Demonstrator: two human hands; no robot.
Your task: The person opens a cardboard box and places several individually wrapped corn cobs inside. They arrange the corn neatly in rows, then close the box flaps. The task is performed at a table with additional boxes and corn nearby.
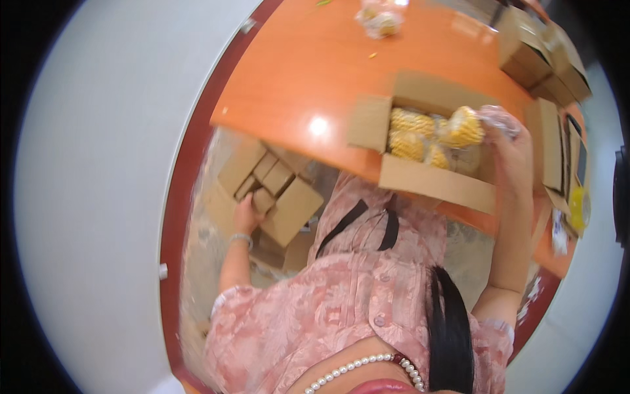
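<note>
My right hand point(509, 133) grips the gathered top of a clear plastic bag of yellow pieces point(465, 129), held over an open cardboard box point(435, 177) at the table's edge. Inside that box lie several similar bags of yellow pieces point(407, 140); their exact kind is blurred. Low on the left, my left hand point(249, 214) reaches into an open carton point(295, 209) below table level. Its fingers and thumb are around a small cardboard box point(263, 199), beside other small boxes point(274, 175) packed in the carton.
The orange table point(295, 74) carries another clear bag with yellow contents point(381, 19) at its far side. Closed-looking cardboard boxes point(524, 49) stand at the far right. Nearer on the right are an upright carton point(549, 147) and a roll of yellow tape point(580, 208). A wall point(108, 172) borders the left.
</note>
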